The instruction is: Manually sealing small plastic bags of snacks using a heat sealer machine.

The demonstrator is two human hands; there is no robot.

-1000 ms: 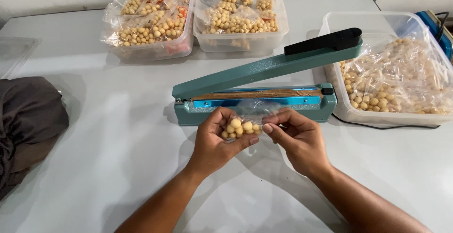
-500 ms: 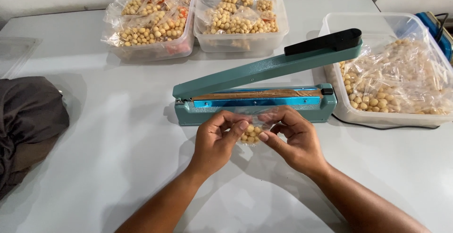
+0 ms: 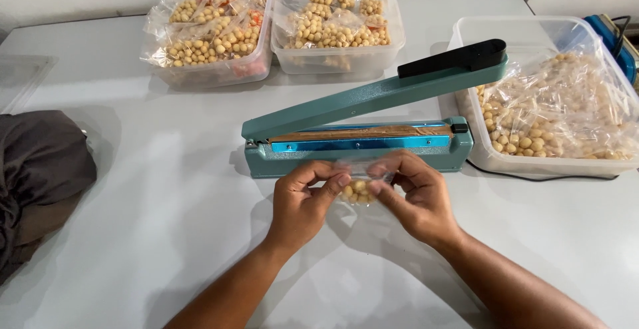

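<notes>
On the far left I see a dark cloth (image 3: 40, 176) lying on the white table (image 3: 153, 222), well apart from the work. Moving in, my left hand (image 3: 303, 202) pinches the left edge of a small clear bag of pale round nuts (image 3: 358, 188), thumb and fingers closed narrow on the plastic. My right hand (image 3: 416, 196) does the same on the bag's right edge, so the bag hangs between both hands, held by each, just above the table.

What matters most is where the bag sits against the teal heat sealer (image 3: 363, 144). The sealer lies just beyond my hands, away from me, its long axis running left to right across the table, parallel to the line between my two hands. Its black-handled arm (image 3: 399, 86) stands raised, hinged at the left and rising to the right, so the sealing strip lies open. The bag's top edge points toward that strip and looks just short of it; I cannot tell if the plastic touches the sealer's front. Both hands sit about equally near the strip; the right is closer to the handle end.

Behind stand two tubs of filled bags (image 3: 213, 29) (image 3: 339, 26); at the right, a clear bin of bags (image 3: 559, 102).
</notes>
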